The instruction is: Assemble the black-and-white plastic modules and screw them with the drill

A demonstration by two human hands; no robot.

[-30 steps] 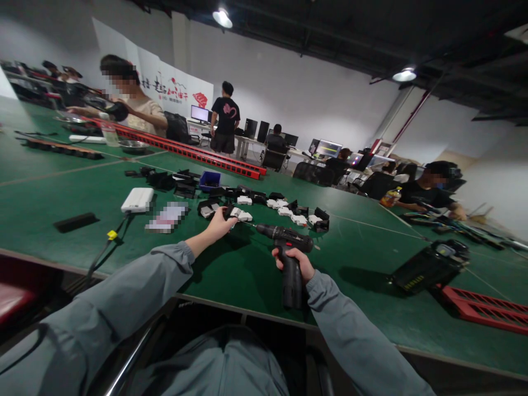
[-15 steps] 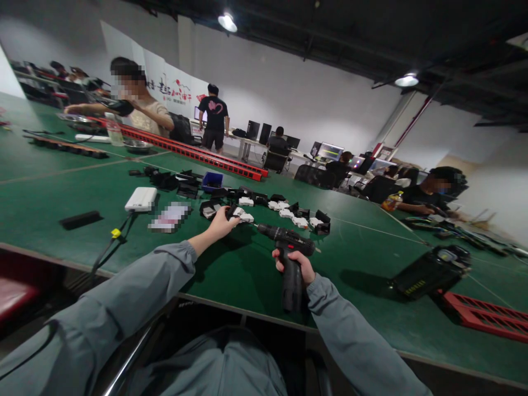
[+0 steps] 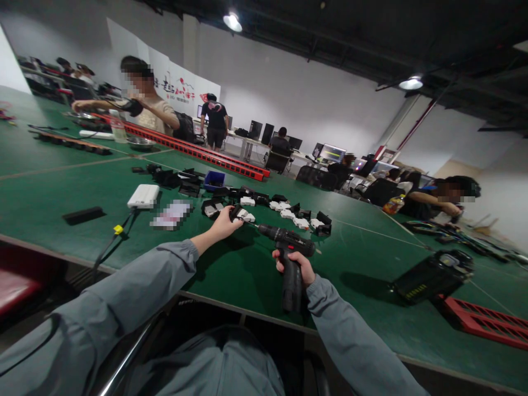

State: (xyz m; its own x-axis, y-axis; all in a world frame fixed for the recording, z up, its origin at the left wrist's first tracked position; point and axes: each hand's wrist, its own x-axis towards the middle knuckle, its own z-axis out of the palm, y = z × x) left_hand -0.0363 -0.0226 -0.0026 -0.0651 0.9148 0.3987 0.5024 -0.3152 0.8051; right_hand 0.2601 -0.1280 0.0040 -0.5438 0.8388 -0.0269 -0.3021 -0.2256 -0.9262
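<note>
My right hand (image 3: 297, 265) is wrapped round the grip of a black power drill (image 3: 289, 242), whose bit points left. The bit's tip is close to a black-and-white part (image 3: 245, 215), which my left hand (image 3: 226, 223) pinches from its left side. Whether the bit touches the part cannot be made out. Beyond my hands, several white pieces (image 3: 301, 223) and black housings (image 3: 324, 224) lie in a curved row on the green table (image 3: 231, 275). A blue bin (image 3: 214, 180) stands behind them.
A white box (image 3: 143, 196) with a cable, a phone-like item (image 3: 172, 214) and a black strip (image 3: 83, 215) lie left. Long red rails (image 3: 193, 149) cross the back. A black case (image 3: 433, 278) and red frame (image 3: 487, 320) are right. People sit across the table.
The view has shifted slightly. My hands and the drill hold nearly the same pose. The person at the right has leaned forward and raised an arm; the standing person at the back has bent forward.
</note>
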